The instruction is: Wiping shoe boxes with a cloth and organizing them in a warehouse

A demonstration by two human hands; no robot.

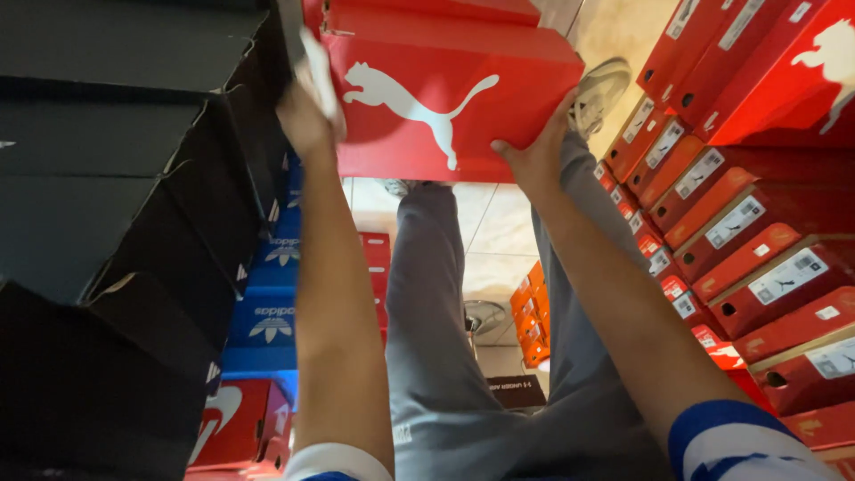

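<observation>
I hold a red shoebox [436, 89] with a white leaping-animal mark on its side, out in front of me with both hands. My left hand [307, 116] grips its left end, and something thin and white [319, 67] sits between that hand and the box. My right hand [534, 156] clasps the lower right corner, thumb on the front face. Another red box [427, 9] lies right above it. Below the box I see my grey trouser legs [436, 338] and one pale shoe [601, 89].
Black shoeboxes [107, 223] are stacked high on the left, with blue ones [267, 303] and a red one [236, 423] beside them. A tall wall of red boxes with white labels [748, 223] fills the right. Small orange boxes [533, 321] stand on the tiled floor [499, 232].
</observation>
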